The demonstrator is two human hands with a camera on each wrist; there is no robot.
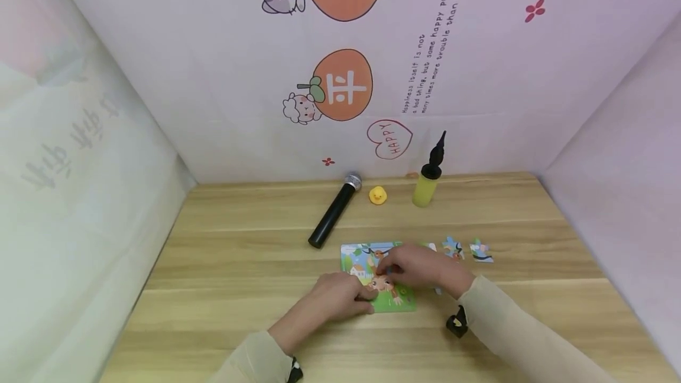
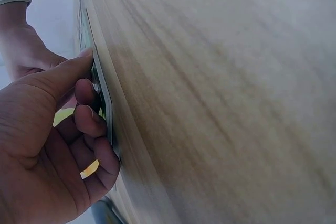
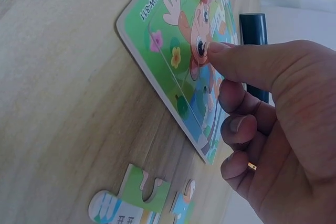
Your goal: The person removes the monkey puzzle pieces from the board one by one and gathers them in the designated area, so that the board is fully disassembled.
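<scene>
Seen from above on a pale wooden surface (image 1: 223, 265): a small picture puzzle (image 1: 391, 303) lying flat near the front middle, well clear of every edge. Left hand (image 1: 335, 299) at the puzzle's near left corner, thumb and curled fingers (image 2: 89, 121) pinching its thin edge. Right hand (image 1: 420, 266) over the puzzle's middle, thumb tip (image 3: 218, 53) pressed on a piece showing a cartoon face (image 3: 197, 30), other fingers curled loosely above the board; whether that piece is gripped or only pressed down cannot be told. Two loose puzzle pieces (image 1: 468, 250) just to the right of the board, lying flat and apart from each other; up close in the right wrist view, more loose pieces (image 3: 131, 200) beside the puzzle's edge. Farther back, near the rear wall: a black microphone (image 1: 334, 211) lying at a slant, a yellow rubber duck (image 1: 377, 195) beside its head, and a yellow pump (image 1: 428, 179) with a black nozzle standing upright. Broad bare wood to the left of the puzzle and along the front edge; a narrower strip between the loose pieces and the right wall. White printed sheets enclosing the surface on three sides.
</scene>
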